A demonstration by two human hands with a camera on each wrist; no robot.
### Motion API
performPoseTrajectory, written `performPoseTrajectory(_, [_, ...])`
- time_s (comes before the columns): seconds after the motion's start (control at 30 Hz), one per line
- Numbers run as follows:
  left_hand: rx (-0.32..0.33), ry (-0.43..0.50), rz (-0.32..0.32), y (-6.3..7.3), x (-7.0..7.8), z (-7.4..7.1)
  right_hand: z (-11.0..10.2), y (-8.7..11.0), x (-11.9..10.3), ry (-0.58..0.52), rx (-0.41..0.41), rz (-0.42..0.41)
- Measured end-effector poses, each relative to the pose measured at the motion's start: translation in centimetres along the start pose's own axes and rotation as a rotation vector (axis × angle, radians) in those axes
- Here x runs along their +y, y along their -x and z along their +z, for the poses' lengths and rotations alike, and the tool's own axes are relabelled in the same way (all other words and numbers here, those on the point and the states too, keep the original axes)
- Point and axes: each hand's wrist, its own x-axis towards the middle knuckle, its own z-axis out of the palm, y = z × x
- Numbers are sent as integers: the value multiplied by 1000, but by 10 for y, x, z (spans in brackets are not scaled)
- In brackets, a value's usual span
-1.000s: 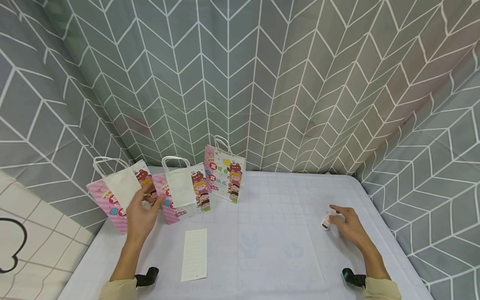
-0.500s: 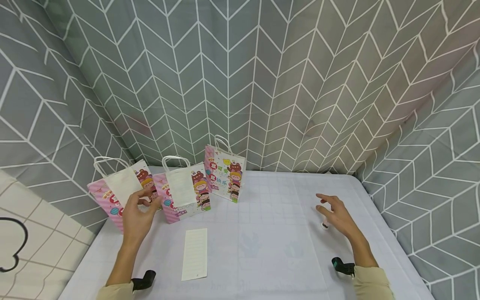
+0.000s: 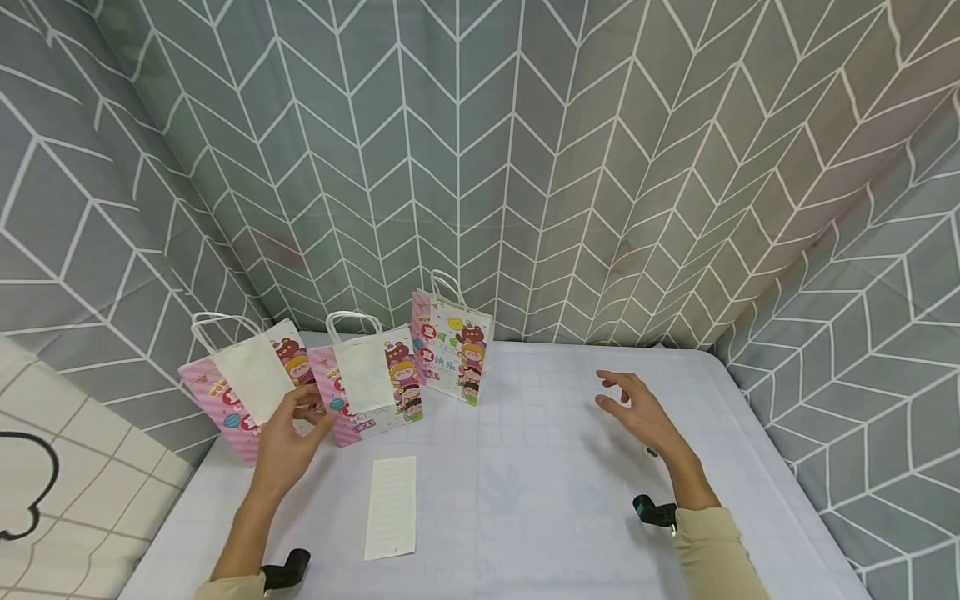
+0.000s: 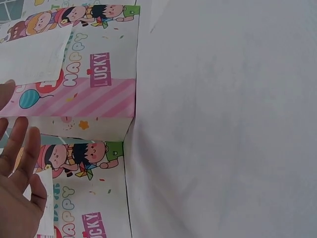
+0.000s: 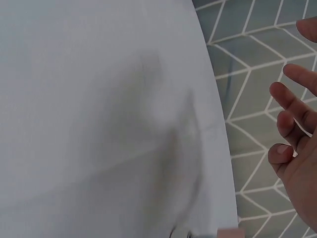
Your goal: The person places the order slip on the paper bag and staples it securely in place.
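In the head view my left hand (image 3: 291, 442) hovers in front of the left gift bag (image 3: 258, 379) and the middle gift bag (image 3: 367, 375), fingers loosely bent and holding nothing. The left wrist view has its fingers (image 4: 20, 153) before the bags' printed sides; whether they touch the paper I cannot tell. Each of these bags has a white paper patch on its front. Over the right half of the table, my right hand (image 3: 647, 418) is raised with relaxed, spread fingers. Behind its wrist a small white-and-pink item (image 3: 651, 452) is mostly hidden.
Against the back curtain (image 3: 525, 167) stands a third gift bag (image 3: 452, 346). A white slip of lined paper (image 3: 391, 508) lies near the front of the white-covered table (image 3: 517, 467). Patterned curtains enclose the sides.
My right hand has left the small white-and-pink item on the table and moved up and to the left, without it. The left hand has shifted only slightly; the bags stay put.
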Motion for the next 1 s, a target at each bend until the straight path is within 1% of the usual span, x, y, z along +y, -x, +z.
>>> performPoseTrajectory(0.1, [-15,21,5,2,-2,-1,6,-7,-9,-5,-2,-29])
performPoseTrajectory(0.27, [-56,15,10,6,-6,-4,17,-18,-23,-27,-21,-66])
performPoseTrajectory(0.47, [-105,-9,-15,11,-7,-7,33,-30,-39,-64,-61,-86])
performPoseTrajectory(0.57, [-129,-13,2,13,-6,-6,41,-36,-46,-72,-79,-101])
performPoseTrajectory(0.7, [-203,-14,38,18,-6,-5,53,-43,-56,-93,-92,-115])
performPoseTrajectory(0.83, [-301,-15,44,21,-6,-2,64,-49,-69,-98,-115,-128])
performPoseTrajectory(0.9, [-352,-5,43,21,-7,1,69,-52,-76,-96,-129,-132])
performPoseTrajectory(1.0, [-410,19,41,22,-8,7,75,-57,-85,-89,-134,-137])
